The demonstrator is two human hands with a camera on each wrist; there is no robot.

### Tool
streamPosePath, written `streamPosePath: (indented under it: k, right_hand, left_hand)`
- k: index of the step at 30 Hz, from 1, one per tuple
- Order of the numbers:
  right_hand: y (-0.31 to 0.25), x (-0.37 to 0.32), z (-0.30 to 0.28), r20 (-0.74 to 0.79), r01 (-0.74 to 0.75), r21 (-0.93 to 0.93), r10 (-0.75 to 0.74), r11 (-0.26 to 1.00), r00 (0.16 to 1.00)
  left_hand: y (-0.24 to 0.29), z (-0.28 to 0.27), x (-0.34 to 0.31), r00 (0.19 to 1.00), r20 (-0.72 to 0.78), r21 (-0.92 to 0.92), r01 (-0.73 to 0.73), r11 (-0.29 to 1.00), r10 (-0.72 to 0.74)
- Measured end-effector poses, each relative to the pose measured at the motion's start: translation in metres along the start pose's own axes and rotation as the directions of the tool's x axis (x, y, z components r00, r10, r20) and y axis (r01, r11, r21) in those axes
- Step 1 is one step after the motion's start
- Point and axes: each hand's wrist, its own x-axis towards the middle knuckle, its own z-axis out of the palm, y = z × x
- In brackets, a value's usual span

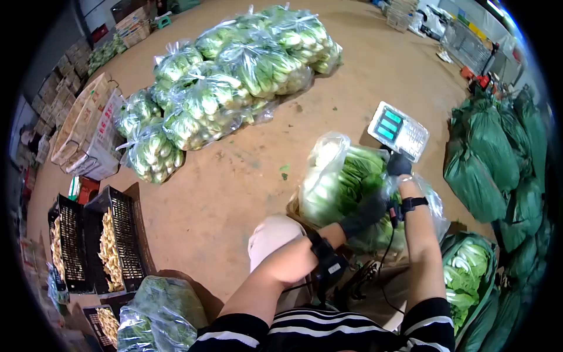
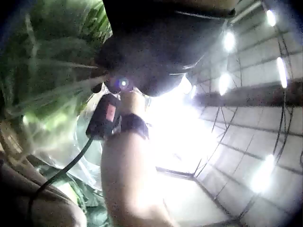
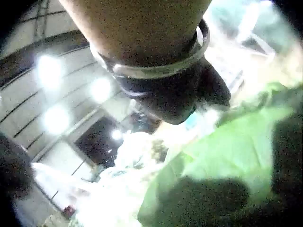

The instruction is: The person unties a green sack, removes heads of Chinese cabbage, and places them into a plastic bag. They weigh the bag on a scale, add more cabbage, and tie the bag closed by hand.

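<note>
A clear plastic bag (image 1: pixel 324 170) full of leafy green vegetables (image 1: pixel 359 176) with white stalks stands before the person's knees. My left hand (image 1: pixel 366 214), in a dark glove, grips the plastic at the near side of the bag. Stretched folds of film run to its fingers (image 2: pixel 106 78) in the left wrist view. Beyond it, my right hand (image 1: pixel 399 166), also gloved, holds bag film at the far right side. In the right wrist view a broad green leaf (image 3: pixel 227 146) lies close beside the curled right fingers (image 3: pixel 175 111).
Just past the right hand stands a scale with a lit display (image 1: pixel 389 124). Several filled vegetable bags (image 1: pixel 205 105) lie at the back left. Green sacks (image 1: pixel 484 141) line the right side. Black crates (image 1: pixel 126 246) and another filled bag (image 1: pixel 161 311) are at the left.
</note>
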Motion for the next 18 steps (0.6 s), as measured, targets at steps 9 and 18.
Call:
streamPosePath:
  k: [9,18]
  right_hand:
    - [0.029,-0.098,-0.091,-0.358,0.559,-0.043,-0.536,0.828,0.765]
    - [0.002,-0.164,-0.048,-0.417,0.603,0.212,-0.486,0.769,0.768]
  left_hand:
    - [-0.065,-0.010,0.021,0.987,0.110,0.303,-0.147,0.942,0.118]
    - [-0.054,0.021,0.035,0.939,0.282,0.528,0.019,0.849,-0.197]
